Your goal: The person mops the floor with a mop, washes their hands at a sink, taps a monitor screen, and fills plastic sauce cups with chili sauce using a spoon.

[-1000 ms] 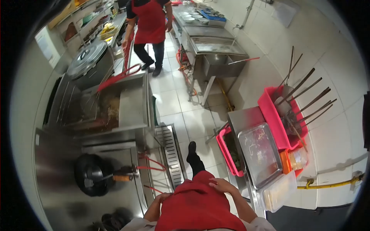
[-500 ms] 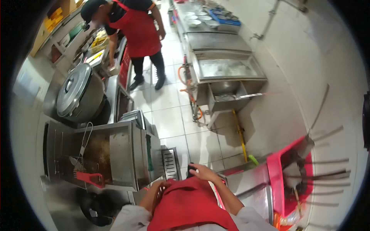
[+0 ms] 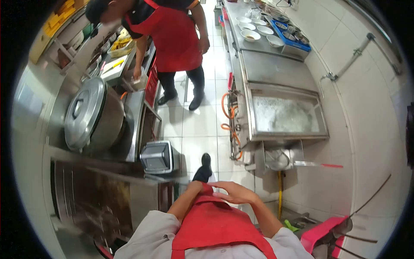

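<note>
Our apron is the thing closest to both our hands, and its long way runs from our chest out to its far end, near our shoe. Our left hand is at the left of that far end, with the red cloth just to its right. Most of its fingers are hidden, so we cannot tell if they pinch the cloth or just rest by it. Our right hand comes in from the right of the apron, and its fingers point left across the far end. They are stretched out and a bit spread, with nothing in them, and we cannot tell if they touch the cloth. So the apron lies to the left of our right hand and back toward us, and our left hand looks a little nearer to its left edge. Past the apron on the left we see a bin, and farther off a big pot. Past it on the right is a scoop. Near it on the right is a pink tub. Well past the apron, straight ahead and a bit left, another person stands with head down.
</note>
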The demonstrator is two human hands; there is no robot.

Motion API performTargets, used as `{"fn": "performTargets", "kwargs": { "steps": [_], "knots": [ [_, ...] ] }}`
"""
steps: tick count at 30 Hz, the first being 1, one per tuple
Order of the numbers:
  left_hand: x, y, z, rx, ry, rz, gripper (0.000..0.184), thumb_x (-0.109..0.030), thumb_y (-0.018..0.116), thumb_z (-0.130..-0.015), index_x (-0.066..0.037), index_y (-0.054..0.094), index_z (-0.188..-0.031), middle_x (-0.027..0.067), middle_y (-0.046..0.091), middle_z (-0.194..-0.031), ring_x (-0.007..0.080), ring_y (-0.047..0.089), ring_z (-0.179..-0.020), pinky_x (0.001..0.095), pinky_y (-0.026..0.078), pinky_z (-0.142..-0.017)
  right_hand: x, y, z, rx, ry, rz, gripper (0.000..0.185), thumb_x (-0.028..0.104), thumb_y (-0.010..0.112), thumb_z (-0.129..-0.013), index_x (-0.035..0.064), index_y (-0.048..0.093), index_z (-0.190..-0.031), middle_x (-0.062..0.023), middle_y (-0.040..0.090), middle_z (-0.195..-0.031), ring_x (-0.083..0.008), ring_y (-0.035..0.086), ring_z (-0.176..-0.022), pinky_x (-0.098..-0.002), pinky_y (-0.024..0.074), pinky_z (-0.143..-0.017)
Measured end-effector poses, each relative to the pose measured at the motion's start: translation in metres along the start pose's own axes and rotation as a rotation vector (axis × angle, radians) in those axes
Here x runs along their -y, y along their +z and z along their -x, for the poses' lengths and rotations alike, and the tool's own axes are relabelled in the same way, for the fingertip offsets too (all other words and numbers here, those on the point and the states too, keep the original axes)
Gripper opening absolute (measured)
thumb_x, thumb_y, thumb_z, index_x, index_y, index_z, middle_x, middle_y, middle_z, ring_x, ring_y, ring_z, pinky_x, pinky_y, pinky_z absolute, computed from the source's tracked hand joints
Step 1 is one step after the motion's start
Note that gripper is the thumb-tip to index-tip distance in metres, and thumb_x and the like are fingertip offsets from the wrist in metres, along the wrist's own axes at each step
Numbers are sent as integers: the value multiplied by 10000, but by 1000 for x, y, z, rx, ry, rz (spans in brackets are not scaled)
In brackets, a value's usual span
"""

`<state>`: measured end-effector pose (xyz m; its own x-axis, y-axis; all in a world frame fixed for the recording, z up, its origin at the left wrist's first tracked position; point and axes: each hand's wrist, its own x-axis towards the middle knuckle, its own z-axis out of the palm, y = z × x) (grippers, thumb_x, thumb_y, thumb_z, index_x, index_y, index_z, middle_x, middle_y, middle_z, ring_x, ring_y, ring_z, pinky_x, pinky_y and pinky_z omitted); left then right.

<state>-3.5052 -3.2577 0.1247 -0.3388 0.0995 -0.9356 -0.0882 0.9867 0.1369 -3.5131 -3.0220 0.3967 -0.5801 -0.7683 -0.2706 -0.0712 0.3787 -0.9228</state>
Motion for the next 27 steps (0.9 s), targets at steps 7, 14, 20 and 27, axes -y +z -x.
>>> {"fn": "performTargets", "kwargs": {
  "steps": [7, 14, 20, 27],
  "knots": [
    [13, -231, -97, 279, 363, 92, 679, -644, 597, -910, -116, 680, -1329, 172, 652, -1352, 335, 585, -1291, 412, 450, -1090, -24, -134, -139, -353, 192, -409, 449, 206, 581, -1045, 17, 528, -1450, -159, 608, -1413, -238, 612, -1260, -339, 466, -1070],
    [-12, -424, -79, 212, 535, 42, 464, -437, 657, -931, -69, 697, -1210, 159, 704, -1226, 315, 658, -1128, 409, 510, -954, -22, -276, -242, -497, 147, -512, 433, 120, 550, -1054, -32, 497, -1456, -140, 584, -1443, -217, 604, -1269, -320, 464, -1076],
    [-5, -573, -148, 0, 619, -24, 386, -291, 667, -895, -54, 671, -1199, 199, 733, -1073, 358, 685, -1036, 420, 525, -929, -35, -411, -339, -558, 50, -620, 416, 129, 551, -1055, -40, 518, -1433, -147, 596, -1423, -209, 602, -1272, -320, 463, -1076],
    [7, -754, -343, 105, 719, -238, 247, -222, 623, -864, -21, 708, -980, 186, 721, -944, 320, 670, -880, 444, 512, -772, -76, -615, -462, -622, -1, -663, 412, 129, 533, -1063, -64, 510, -1426, -152, 586, -1431, -212, 592, -1284, -323, 455, -1094]
  ]
}}
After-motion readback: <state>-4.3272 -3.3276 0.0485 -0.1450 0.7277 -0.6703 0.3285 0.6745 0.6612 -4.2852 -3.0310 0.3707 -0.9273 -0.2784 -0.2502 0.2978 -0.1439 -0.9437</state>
